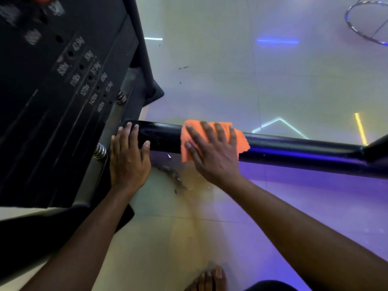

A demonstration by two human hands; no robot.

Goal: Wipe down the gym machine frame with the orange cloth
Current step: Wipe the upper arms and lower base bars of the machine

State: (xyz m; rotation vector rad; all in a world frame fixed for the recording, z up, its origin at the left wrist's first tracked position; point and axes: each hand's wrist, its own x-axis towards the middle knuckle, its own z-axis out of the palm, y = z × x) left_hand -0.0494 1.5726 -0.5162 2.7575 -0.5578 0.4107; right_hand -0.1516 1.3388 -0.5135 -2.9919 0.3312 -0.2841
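Note:
A black frame bar [294, 148] of the gym machine runs low across the middle, from the weight stack towards the right edge. The orange cloth [241, 141] is draped over the bar near its left half. My right hand [212, 150] lies flat on the cloth with fingers spread and straight, pressing it onto the bar. My left hand [128, 156] rests on the bar's left end, fingers straight, right beside the weight stack.
The black weight stack [63, 91] with printed weight labels and guide-rod springs [100, 151] fills the left. Dust and debris [172, 175] lie on the glossy tiled floor under the bar. My bare foot [210, 279] shows at the bottom. A metal ring stand [365, 22] sits top right.

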